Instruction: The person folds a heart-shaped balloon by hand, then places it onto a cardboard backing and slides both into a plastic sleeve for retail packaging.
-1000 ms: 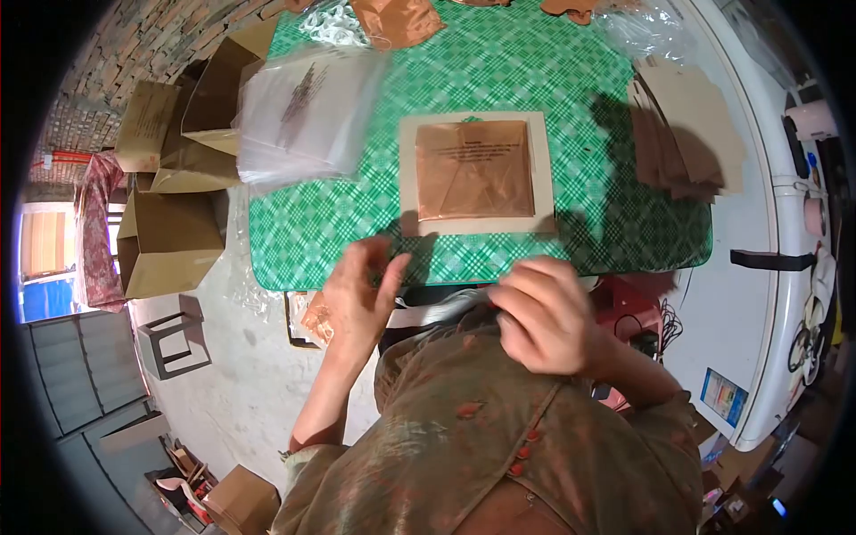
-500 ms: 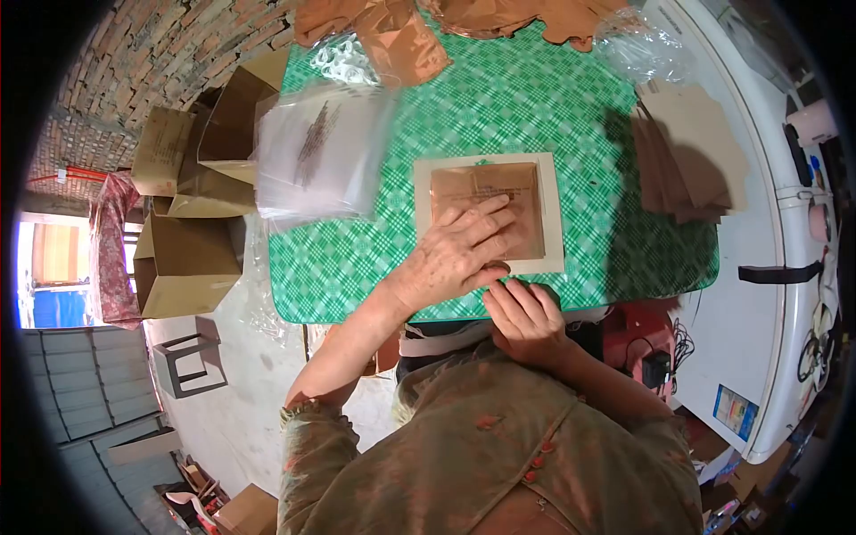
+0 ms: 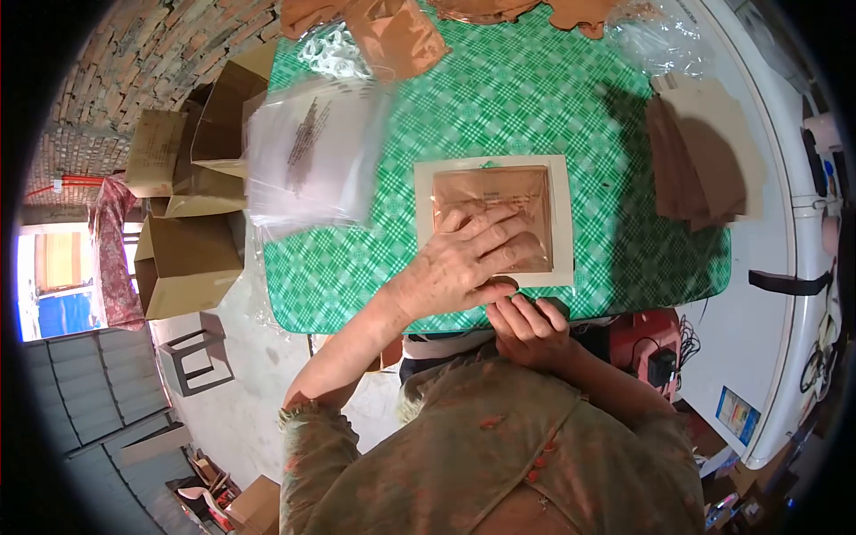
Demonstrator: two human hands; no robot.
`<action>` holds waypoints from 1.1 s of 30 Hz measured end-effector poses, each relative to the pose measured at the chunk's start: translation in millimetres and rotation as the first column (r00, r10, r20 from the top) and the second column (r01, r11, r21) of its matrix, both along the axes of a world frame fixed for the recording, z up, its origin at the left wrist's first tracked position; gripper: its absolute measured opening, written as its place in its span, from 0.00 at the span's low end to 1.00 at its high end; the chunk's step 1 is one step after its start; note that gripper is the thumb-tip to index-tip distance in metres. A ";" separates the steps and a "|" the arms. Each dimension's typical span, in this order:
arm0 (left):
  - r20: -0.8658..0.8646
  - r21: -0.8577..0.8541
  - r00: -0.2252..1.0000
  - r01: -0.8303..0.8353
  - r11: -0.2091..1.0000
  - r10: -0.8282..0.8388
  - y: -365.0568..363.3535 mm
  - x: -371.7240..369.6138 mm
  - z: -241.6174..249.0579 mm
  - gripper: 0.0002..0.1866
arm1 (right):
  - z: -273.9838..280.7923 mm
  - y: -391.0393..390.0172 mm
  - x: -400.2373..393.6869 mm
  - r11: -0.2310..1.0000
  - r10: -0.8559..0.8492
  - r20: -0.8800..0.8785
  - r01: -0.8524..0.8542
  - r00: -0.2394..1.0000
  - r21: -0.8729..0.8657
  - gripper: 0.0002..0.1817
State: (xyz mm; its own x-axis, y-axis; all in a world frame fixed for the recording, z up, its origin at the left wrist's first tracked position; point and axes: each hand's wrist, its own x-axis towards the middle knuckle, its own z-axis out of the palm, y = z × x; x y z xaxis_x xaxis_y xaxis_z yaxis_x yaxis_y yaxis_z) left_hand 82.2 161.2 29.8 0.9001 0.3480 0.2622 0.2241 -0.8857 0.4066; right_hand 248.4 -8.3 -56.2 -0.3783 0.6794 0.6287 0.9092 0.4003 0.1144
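Observation:
A flat brown packet in clear plastic with dark print (image 3: 461,186) lies on a beige card (image 3: 563,223) near the front of the table. Across the packet's lower half rests my left hand (image 3: 455,263), its fingers stretched out over the plastic and its thumb by the card's lower edge. My right hand (image 3: 528,330) is at the table's front edge, just below that thumb. Its fingers are curled together and bent toward the card; what they pinch, if anything, is hidden.
A stack of clear printed bags (image 3: 308,156) lies left on the green checked tablecloth (image 3: 499,98). Brown and beige cards (image 3: 700,152) are at right. White rings (image 3: 333,52), a brown packet (image 3: 392,40) and crumpled plastic (image 3: 655,37) lie along the back. Cardboard boxes (image 3: 189,259) stand left.
The left hand stays on the packet, its fingers shifted slightly down. The right hand's fingers have curled in more. The view has shifted a little.

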 end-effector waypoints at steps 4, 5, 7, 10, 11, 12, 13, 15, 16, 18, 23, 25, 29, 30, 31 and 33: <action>-0.024 0.057 1.000 0.007 0.998 -0.006 0.6 -0.5 -0.6 0.32 | -3.8 1.1 -0.5 1.000 0.002 -0.011 -0.002 1.000 0.019 0.21; -0.027 0.069 1.000 0.010 0.998 -0.008 0.2 -0.3 -0.2 0.32 | -3.8 1.7 -0.9 1.000 -0.001 -0.009 0.001 1.000 0.031 0.20; -0.012 0.063 1.000 -0.006 0.998 0.007 0.2 0.8 -2.0 0.31 | -4.3 2.4 -1.0 0.999 -0.005 -0.009 0.005 1.000 0.042 0.20; 0.007 0.055 1.000 -0.013 0.998 0.012 1.2 1.6 -3.7 0.32 | -5.0 1.7 -1.0 0.999 -0.001 -0.009 0.001 1.000 0.038 0.20; 0.012 0.052 1.000 -0.012 0.999 0.011 1.1 1.5 -4.4 0.32 | -4.6 1.5 -0.5 0.999 0.001 -0.006 -0.001 1.000 0.037 0.20; 0.008 0.056 1.000 -0.010 0.998 0.010 0.9 1.2 -5.6 0.32 | -4.1 1.3 -0.2 0.999 0.003 -0.003 -0.003 1.000 0.036 0.20; 0.003 0.061 1.000 -0.008 0.998 0.008 1.0 0.9 -6.9 0.32 | -3.6 1.4 0.0 0.999 0.003 -0.004 -0.003 1.000 0.035 0.20; 0.000 0.058 1.000 -0.018 0.998 0.018 1.8 1.4 -6.0 0.32 | -2.7 1.5 -0.1 0.999 0.003 -0.007 -0.003 1.000 0.033 0.20; 0.000 0.050 1.000 -0.031 0.998 0.031 2.1 2.5 -3.6 0.32 | -2.8 1.7 -0.2 0.999 0.003 -0.005 -0.003 1.000 0.035 0.19; 0.009 0.056 0.999 -0.037 0.998 0.037 1.4 3.7 -3.1 0.32 | -2.9 1.2 -0.1 0.999 0.000 0.001 -0.001 1.000 0.038 0.19; 0.059 0.048 0.998 -0.041 0.998 0.038 -0.5 2.3 -13.3 0.31 | 0.2 1.5 -1.4 1.000 -0.001 -0.015 0.002 1.000 0.027 0.19; 0.055 0.026 0.998 -0.018 0.999 0.017 1.1 3.3 -13.8 0.30 | 0.9 1.2 -2.0 1.000 0.009 -0.040 -0.008 0.999 0.021 0.21; 0.003 0.014 1.000 0.010 1.000 -0.010 -2.2 7.1 -14.9 0.29 | 16.6 -7.6 -4.4 0.988 -0.005 -0.108 -0.012 0.994 -0.156 0.22; -0.017 0.022 1.000 0.009 1.000 -0.009 -1.8 6.1 -14.1 0.30 | 19.5 -9.8 -1.9 0.983 0.021 -0.156 -0.048 0.988 -0.175 0.23; -0.053 0.037 0.999 0.012 0.999 -0.010 -2.9 5.7 -11.2 0.29 | 21.0 -12.1 0.3 0.978 0.045 -0.204 -0.085 0.978 -0.190 0.24; -0.061 0.084 0.998 0.026 0.996 -0.021 -3.7 6.6 -13.0 0.29 | 28.4 -17.1 8.3 0.963 0.104 -0.297 -0.171 0.949 -0.209 0.27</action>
State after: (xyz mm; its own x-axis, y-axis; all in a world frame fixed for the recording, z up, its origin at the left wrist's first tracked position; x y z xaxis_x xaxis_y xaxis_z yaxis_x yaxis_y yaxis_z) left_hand 88.9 157.4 16.8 0.9228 0.3055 0.2349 0.2247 -0.9217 0.3163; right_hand 256.7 -25.4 -27.7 -0.3084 0.7716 0.5564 0.8250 0.5082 -0.2474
